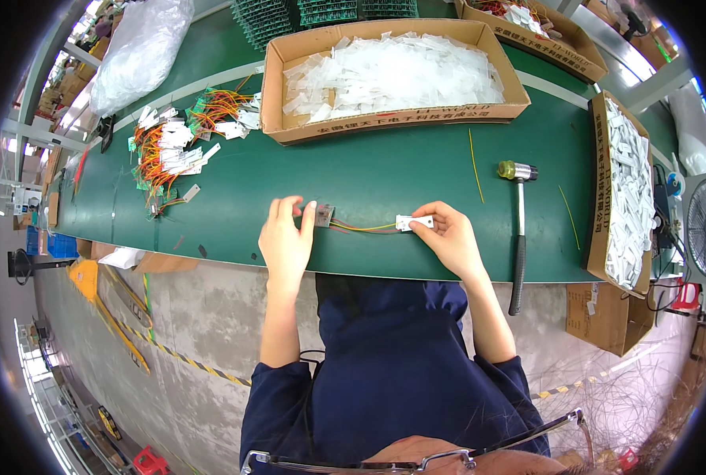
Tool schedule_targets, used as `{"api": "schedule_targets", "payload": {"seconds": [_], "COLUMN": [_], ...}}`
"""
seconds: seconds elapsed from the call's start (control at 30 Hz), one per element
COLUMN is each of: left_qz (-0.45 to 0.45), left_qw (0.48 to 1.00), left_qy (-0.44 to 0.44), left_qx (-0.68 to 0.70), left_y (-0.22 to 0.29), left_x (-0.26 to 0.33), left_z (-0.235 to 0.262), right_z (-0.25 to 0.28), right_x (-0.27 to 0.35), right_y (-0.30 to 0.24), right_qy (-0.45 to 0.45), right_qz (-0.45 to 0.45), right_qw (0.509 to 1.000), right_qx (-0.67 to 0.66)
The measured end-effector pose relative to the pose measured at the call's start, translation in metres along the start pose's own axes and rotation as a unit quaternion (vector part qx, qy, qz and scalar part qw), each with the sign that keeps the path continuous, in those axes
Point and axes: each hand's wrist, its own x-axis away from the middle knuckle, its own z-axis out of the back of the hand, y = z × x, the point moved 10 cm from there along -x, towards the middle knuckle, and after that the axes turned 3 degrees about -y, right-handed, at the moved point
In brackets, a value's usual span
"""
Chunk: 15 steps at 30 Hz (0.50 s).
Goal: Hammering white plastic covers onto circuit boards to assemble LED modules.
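Between my hands, red, black and yellow wires (365, 229) run from a small circuit board (324, 215) to a flat white plastic piece (408, 223). My right hand (453, 241) pinches the white piece at its right end, between thumb and fingers. Just left of the board is my left hand (284, 244), its thumb and fingers apart with a gap between them. The thumb is close beside the board; whether it touches cannot be made out. A hammer (520, 214) with a yellowish and dark head and a black grip lies right of my right hand, its handle past the table's edge.
On the green table (234, 182) lie a heap of wired white pieces (171, 150) and loose yellow wires (476, 165). A cardboard box (396, 119) of translucent strips stands behind. At right is a box (598, 190) of white parts. Green circuit boards (327, 9) are stacked at the back.
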Motion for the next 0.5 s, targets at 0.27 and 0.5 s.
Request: {"api": "schedule_targets", "payload": {"seconds": [0.27, 0.5], "left_qz": [-0.274, -0.274], "left_qw": [0.933, 0.919], "left_qy": [-0.121, -0.139], "left_qx": [0.199, 0.249], "left_y": [0.117, 0.121], "left_x": [0.035, 0.036], "left_z": [-0.04, -0.055], "right_z": [-0.009, -0.01], "right_x": [0.009, 0.016], "right_y": [0.006, 0.012], "right_qy": [0.005, 0.013], "right_qz": [-0.001, 0.0], "right_qw": [0.994, 0.987], "right_qx": [-0.113, -0.162]}}
